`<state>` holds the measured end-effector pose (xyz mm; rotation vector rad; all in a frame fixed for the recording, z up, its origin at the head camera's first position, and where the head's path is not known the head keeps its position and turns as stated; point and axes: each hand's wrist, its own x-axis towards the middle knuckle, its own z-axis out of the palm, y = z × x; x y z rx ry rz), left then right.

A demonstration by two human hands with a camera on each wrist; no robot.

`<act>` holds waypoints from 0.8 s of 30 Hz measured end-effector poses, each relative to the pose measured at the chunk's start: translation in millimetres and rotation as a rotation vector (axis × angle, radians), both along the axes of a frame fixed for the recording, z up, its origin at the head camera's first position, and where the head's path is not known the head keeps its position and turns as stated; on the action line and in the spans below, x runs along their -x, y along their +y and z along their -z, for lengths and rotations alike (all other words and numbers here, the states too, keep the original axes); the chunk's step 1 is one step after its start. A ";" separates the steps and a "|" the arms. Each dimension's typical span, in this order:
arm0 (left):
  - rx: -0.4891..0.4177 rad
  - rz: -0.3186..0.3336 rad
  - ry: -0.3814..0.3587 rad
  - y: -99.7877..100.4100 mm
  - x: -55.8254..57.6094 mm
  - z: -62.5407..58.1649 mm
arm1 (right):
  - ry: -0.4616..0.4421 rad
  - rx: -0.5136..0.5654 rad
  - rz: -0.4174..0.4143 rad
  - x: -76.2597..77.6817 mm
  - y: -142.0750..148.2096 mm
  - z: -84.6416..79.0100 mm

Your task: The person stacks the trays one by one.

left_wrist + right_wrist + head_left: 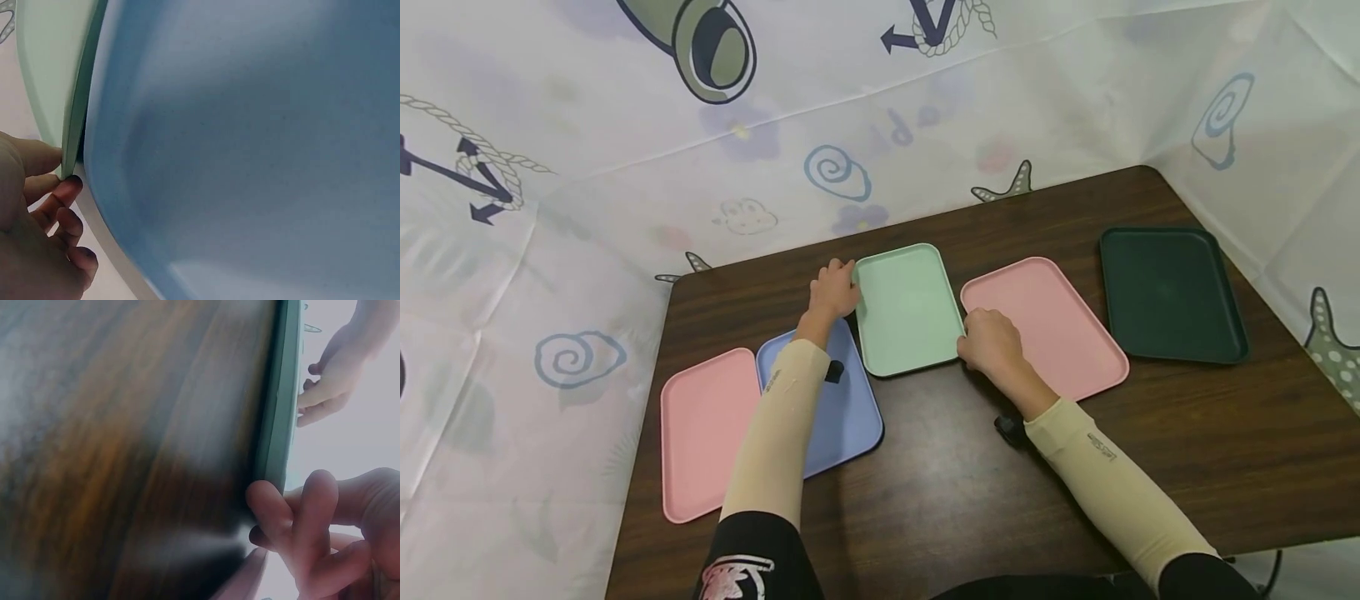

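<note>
A light green tray [906, 308] lies at the middle of the row of trays, between both hands. At its far left corner, my left hand [835, 292] pinches the rim; the left wrist view shows the thumb and fingers [47, 159] on either side of it. My right hand [996, 346] holds the near right corner, with curled fingers [269, 500] at the rim in the right wrist view. Just left of the green tray is a blue tray [846, 408], partly hidden under my left forearm. A pink tray [1045, 325] sits right beside my right hand.
Another pink tray [707, 437] lies at the left end, touching or close to the blue one. A dark green tray [1172, 292] is at the right end. All rest on a dark wooden table [925, 492], with a printed cloth [760, 167] behind and at the sides.
</note>
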<state>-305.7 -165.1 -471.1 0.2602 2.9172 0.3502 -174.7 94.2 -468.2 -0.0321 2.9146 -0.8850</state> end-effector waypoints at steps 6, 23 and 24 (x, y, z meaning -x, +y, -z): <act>-0.023 -0.026 0.022 -0.8 2.1 4.4 | 0.026 -0.001 0.005 3.9 -0.5 6.7; 0.052 -0.034 0.030 1.4 0.4 6.1 | 0.080 -0.012 0.020 3.8 1.2 8.3; 0.064 -0.030 0.036 1.8 0.3 6.0 | 0.083 -0.011 0.020 4.0 1.4 8.5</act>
